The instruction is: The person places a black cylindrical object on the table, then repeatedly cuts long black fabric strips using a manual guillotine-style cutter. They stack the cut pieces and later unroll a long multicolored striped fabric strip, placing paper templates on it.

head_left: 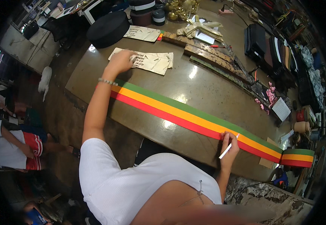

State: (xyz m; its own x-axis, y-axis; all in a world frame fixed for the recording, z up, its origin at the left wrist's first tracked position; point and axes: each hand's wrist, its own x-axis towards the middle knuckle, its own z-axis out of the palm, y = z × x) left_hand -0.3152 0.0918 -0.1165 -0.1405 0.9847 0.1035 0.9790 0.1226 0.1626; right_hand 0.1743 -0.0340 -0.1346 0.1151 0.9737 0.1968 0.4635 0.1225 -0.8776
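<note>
A long strap (185,112) with green, yellow and red stripes runs across the table, and its far right end is wound into a roll (297,158). My right hand (229,148) rests at the strap's red and yellow stripes, its fingers pinching a slim white pen (226,151). My left hand (121,63), a beaded bracelet on its wrist, is over the left part of a cream card with handwriting (153,63). Its fingers are curled in; what they hold, if anything, is hidden. The forearm crosses the strap's left end.
A large black roll (108,30) and a second written card (144,33) lie beyond the left hand. Worn wooden bars (208,52) stretch across the table's back. Dark rolled straps (256,40) stand at the right. A person in red shorts (33,150) is at the left.
</note>
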